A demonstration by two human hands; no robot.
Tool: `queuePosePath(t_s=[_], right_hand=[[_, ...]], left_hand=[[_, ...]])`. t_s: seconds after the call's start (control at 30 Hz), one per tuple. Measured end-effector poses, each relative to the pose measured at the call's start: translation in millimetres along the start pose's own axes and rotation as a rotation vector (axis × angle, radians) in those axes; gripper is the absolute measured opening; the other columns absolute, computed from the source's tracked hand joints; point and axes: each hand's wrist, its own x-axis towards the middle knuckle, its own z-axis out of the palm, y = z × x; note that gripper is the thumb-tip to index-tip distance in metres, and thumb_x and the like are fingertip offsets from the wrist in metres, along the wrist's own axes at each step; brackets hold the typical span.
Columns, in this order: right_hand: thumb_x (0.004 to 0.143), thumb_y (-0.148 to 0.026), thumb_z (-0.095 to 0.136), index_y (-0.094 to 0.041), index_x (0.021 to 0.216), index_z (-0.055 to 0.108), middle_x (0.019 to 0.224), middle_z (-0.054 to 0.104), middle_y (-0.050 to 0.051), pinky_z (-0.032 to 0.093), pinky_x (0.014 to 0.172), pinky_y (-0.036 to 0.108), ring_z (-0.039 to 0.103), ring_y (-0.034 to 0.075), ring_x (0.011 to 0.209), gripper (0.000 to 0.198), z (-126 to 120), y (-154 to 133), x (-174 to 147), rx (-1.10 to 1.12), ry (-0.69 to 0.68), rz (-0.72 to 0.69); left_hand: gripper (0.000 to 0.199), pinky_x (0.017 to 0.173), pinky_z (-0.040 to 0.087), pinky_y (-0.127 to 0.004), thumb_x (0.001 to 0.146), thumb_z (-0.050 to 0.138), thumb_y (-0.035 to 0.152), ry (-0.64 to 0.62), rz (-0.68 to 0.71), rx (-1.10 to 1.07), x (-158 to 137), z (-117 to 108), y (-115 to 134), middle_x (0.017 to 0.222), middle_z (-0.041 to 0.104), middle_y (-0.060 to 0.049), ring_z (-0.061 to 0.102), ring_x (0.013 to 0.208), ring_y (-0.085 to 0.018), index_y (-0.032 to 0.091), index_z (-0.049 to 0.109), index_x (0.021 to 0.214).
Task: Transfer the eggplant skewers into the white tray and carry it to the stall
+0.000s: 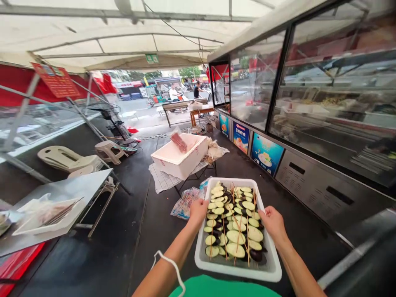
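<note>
Between my hands is a white plastic tray (238, 274) filled with skewered eggplant slices (235, 236), pale green-white inside with dark purple skin. Thin wooden sticks run through the rows of slices. My left hand (198, 211) grips the tray's left rim, and my right hand (272, 220) is closed on its right rim. The tray is held in front of my body, above the dark floor. Parts of my fingers under the rim are hidden.
Ahead, a white foam box (170, 163) with a bag of reddish meat (178, 141) stands on a low rack. At left are a metal table (89, 185) with another white tray (58, 222), a plastic chair (68, 159) and a stool (109, 150). A glass-fronted counter (305, 173) lines the right.
</note>
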Motion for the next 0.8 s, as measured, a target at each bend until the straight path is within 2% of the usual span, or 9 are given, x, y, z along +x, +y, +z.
queuePosePath(t_s=[0.2,0.33,0.43,0.63,0.8], right_hand=[[0.062,-0.052,0.053,-0.023,0.057,0.040,0.050,0.039,-0.005,0.028,0.048,0.025,0.036,0.011,0.049,0.032,-7.5,8.5,75.0,0.031,-0.079,-0.052],[0.061,-0.053,0.054,-0.023,0.056,0.040,0.049,0.039,-0.005,0.027,0.047,0.025,0.036,0.011,0.048,0.033,-13.2,11.6,110.5,0.062,-0.102,-0.047],[0.060,-0.054,0.054,-0.023,0.056,0.040,0.049,0.038,-0.005,0.028,0.047,0.025,0.035,0.011,0.048,0.034,-15.1,19.9,127.2,0.081,-0.101,-0.036],[0.059,-0.059,0.054,-0.024,0.056,0.043,0.046,0.041,-0.004,0.029,0.046,0.027,0.038,0.013,0.045,0.037,-22.9,32.3,145.8,0.054,-0.087,0.015],[0.068,-0.053,0.059,-0.024,0.059,0.054,0.051,0.054,0.002,0.036,0.045,0.033,0.050,0.019,0.047,0.031,-39.4,34.0,162.9,-0.142,-0.111,0.017]], left_hand=[[0.034,0.056,0.026,-0.023,0.076,0.055,0.035,0.050,-0.107,-0.036,19.6,38.8,34.3,0.055,0.039,0.004,0.038,0.058,-0.013,0.021,0.034,0.053],[0.036,0.055,0.028,-0.023,0.076,0.057,0.041,0.065,-0.131,-0.076,32.6,58.5,48.9,0.055,0.042,0.003,0.041,0.058,-0.013,0.020,0.039,0.053],[0.036,0.055,0.029,-0.023,0.076,0.061,0.042,0.071,-0.124,-0.094,43.5,69.8,59.5,0.054,0.044,0.002,0.043,0.058,-0.013,0.019,0.043,0.053],[0.029,0.056,0.030,-0.024,0.078,0.061,0.027,0.022,-0.145,-0.137,61.7,90.1,78.2,0.053,0.045,0.003,0.042,0.056,-0.013,0.018,0.048,0.054],[0.025,0.056,0.031,-0.025,0.078,0.060,0.023,0.006,-0.157,-0.104,72.2,93.4,90.0,0.054,0.047,0.001,0.043,0.058,-0.013,0.016,0.055,0.054]])
